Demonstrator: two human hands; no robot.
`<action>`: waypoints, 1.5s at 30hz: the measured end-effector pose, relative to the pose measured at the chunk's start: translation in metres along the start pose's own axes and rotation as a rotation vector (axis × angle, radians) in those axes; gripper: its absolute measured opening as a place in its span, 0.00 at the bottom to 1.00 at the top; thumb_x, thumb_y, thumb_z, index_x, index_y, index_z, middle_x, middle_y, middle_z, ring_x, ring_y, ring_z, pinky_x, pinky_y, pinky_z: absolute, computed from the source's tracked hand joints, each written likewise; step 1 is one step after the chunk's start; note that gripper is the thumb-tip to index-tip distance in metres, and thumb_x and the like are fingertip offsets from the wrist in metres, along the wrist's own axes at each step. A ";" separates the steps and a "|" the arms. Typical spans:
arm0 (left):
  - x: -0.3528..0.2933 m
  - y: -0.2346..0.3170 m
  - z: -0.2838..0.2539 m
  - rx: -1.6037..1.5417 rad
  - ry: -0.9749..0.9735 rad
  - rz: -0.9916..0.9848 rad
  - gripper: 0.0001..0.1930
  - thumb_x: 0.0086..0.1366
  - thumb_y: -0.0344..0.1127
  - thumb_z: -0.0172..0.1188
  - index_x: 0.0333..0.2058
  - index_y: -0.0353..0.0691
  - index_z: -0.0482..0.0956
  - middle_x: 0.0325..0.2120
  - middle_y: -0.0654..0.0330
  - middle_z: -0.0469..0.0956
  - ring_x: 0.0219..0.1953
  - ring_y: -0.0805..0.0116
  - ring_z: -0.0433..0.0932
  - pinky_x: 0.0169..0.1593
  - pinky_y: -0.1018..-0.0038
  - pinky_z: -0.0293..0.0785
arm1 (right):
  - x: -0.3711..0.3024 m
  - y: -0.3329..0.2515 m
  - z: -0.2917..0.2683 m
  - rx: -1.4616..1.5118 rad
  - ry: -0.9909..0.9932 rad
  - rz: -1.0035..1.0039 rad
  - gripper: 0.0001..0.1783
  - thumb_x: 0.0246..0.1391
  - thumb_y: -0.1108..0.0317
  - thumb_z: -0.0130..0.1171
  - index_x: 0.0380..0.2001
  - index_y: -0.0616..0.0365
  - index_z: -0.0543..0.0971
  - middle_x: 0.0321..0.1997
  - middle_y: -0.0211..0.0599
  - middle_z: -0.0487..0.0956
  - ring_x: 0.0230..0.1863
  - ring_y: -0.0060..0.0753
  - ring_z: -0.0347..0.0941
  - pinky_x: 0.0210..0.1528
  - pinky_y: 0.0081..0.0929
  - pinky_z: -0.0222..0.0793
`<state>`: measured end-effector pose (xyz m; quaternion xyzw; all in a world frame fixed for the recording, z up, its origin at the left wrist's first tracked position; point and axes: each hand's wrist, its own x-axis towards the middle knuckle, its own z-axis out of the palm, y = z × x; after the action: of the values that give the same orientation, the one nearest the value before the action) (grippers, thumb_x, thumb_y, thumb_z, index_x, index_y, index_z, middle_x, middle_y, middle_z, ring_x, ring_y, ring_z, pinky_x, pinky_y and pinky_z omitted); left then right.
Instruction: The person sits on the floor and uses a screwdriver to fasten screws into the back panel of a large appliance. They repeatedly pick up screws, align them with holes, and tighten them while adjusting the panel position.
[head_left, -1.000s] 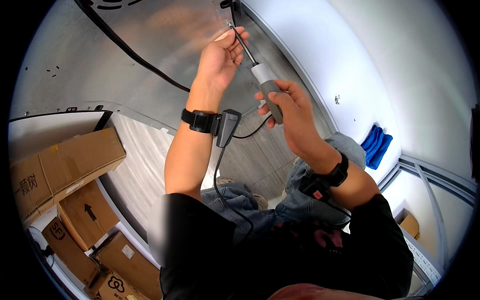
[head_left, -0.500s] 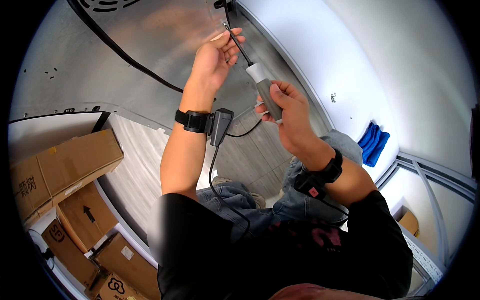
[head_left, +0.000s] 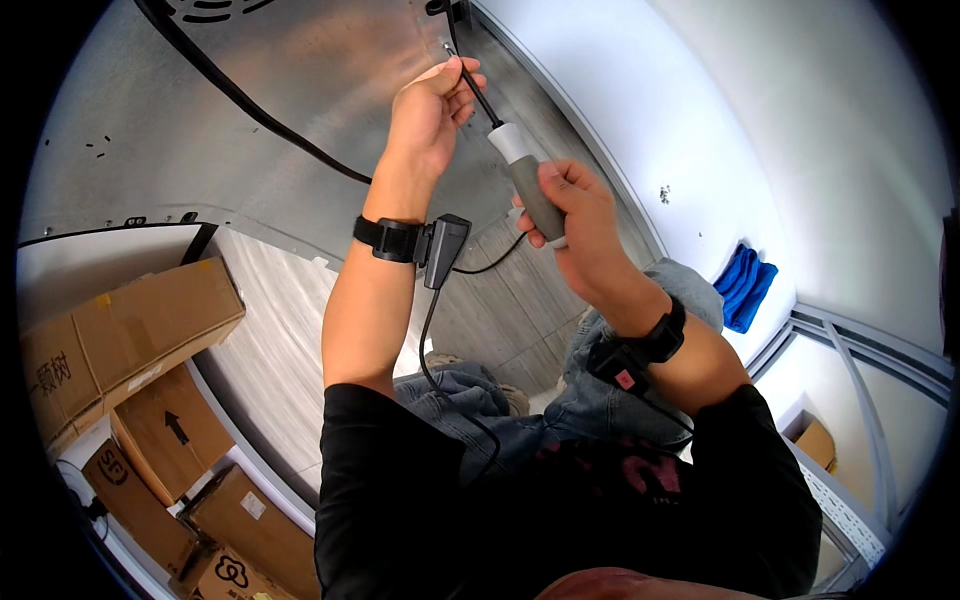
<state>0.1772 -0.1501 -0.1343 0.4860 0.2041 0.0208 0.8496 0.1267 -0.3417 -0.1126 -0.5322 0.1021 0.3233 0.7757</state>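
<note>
A screwdriver (head_left: 538,196) with a grey and white handle lies in my right hand (head_left: 584,220), whose fingers wrap round the handle. Its dark shaft slants up and left to the edge of a grey metal panel (head_left: 290,90). There the tip meets a small screw (head_left: 448,47). My left hand (head_left: 430,110) pinches the shaft close to the tip between thumb and forefinger, the other fingers curled loosely. Both wrists wear black straps with small devices, one of them on the left wrist (head_left: 395,240).
A thick black cable (head_left: 250,115) runs across the panel. Cardboard boxes (head_left: 140,320) are stacked at the lower left. A white wall (head_left: 690,150) rises on the right, with a folded blue cloth (head_left: 746,287) beside it. A metal frame (head_left: 865,360) stands at the far right.
The screwdriver handle has turned slightly in my right hand, and its fingers have shifted a little. My left hand keeps its pinch near the tip.
</note>
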 end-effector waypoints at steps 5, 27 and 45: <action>-0.002 0.008 -0.006 0.073 -0.188 -0.008 0.12 0.69 0.38 0.47 0.39 0.36 0.75 0.32 0.59 0.79 0.33 0.74 0.74 0.39 0.76 0.69 | -0.001 -0.005 -0.003 0.243 -0.146 0.183 0.17 0.65 0.58 0.41 0.42 0.62 0.69 0.28 0.40 0.74 0.22 0.27 0.70 0.20 0.20 0.63; -0.025 -0.002 0.025 0.380 0.062 -0.046 0.15 0.71 0.43 0.43 0.32 0.40 0.74 0.21 0.60 0.77 0.21 0.77 0.69 0.24 0.80 0.61 | 0.009 0.029 0.000 -0.553 0.044 -0.318 0.21 0.57 0.53 0.54 0.40 0.62 0.68 0.30 0.36 0.74 0.20 0.26 0.67 0.20 0.22 0.63; -0.046 -0.003 0.030 0.380 0.098 -0.083 0.13 0.69 0.35 0.43 0.33 0.35 0.76 0.29 0.56 0.79 0.21 0.79 0.68 0.22 0.82 0.63 | -0.003 0.003 -0.002 -0.682 -0.010 -0.441 0.23 0.55 0.58 0.59 0.44 0.61 0.63 0.27 0.36 0.73 0.18 0.23 0.66 0.15 0.20 0.58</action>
<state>0.1454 -0.1866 -0.1086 0.6270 0.2653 -0.0294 0.7318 0.1230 -0.3438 -0.1139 -0.7667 -0.1311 0.1671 0.6058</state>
